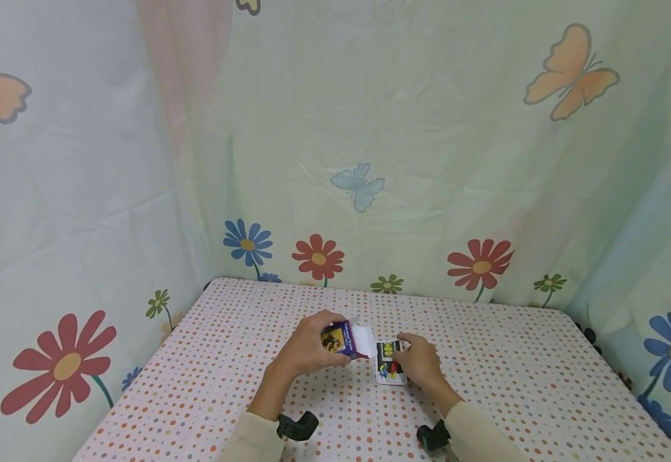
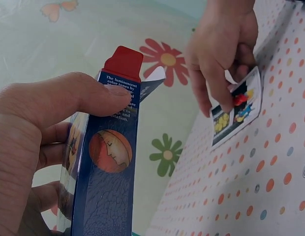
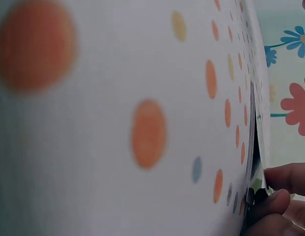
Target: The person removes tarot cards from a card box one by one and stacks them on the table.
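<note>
Mid-table, on the white cloth w/ small coloured dots (image 1: 358, 417), you've got a squared-up stack of rectangular white-bordered cards printed in black, yellow, red & blue (image 1: 390, 373), picture side up. Your right hand (image 1: 419, 360) is def the nearer one: it's touching the stack, reaching in from the right, w/ the cards just to the left of your palm. R wrist cam shows finger + thumb pinching a thin pale edge, w/ a wedge-shaped gap under it, so imo you've got the top card or a few lifted there. Can't tell how many tbh.

Your left hand (image 1: 312, 346) is up on the other side, thumb & fingers wrapped around a glossy dark blue and yellow cardboard box (image 1: 335, 339), approx. off the cloth. Its open end, w/ a white flap (image 1: 363, 341) and a red one (image 2: 124, 62), faces right, at the cards.

Key thing rn imo: how those two line up. Box's long axis runs roughly side to side, the stack's runs roughly away from you, so they're nearly at right angles, w/ the opening just beside the stack's far left corner. Flap vs. card contact? Can't tell from this angle.
</note>
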A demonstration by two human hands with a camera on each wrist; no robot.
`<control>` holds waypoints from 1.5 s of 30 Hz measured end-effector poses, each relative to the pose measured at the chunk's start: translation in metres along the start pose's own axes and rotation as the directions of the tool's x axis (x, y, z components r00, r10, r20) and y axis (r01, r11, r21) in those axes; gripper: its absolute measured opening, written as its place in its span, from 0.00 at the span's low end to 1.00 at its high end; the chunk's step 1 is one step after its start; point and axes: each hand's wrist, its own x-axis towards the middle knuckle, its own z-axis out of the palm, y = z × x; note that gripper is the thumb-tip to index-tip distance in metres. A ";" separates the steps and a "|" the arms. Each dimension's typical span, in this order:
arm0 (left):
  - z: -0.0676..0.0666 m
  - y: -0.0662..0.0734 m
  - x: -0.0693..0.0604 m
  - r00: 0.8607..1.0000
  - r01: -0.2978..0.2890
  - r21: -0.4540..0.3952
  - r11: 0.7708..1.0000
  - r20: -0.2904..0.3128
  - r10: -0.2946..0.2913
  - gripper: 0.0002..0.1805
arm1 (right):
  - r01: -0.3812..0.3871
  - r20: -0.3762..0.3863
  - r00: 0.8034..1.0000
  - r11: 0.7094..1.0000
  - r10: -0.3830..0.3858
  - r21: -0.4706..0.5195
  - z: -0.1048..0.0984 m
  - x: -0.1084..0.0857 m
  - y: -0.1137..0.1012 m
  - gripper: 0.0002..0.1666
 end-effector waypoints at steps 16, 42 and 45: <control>-0.001 0.001 0.001 1.000 -0.007 -0.002 1.000 0.007 0.007 0.37 | -0.038 0.023 0.999 0.993 0.041 -0.112 0.003 0.004 0.000 0.26; 0.001 0.001 0.000 1.000 0.008 0.013 1.000 0.017 -0.009 0.38 | -0.092 0.061 0.994 0.994 0.095 -0.051 0.003 0.003 -0.001 0.26; 0.002 0.000 0.000 1.000 0.008 0.013 1.000 0.016 -0.008 0.38 | -0.091 0.068 0.993 0.994 0.095 -0.061 0.003 0.003 -0.001 0.26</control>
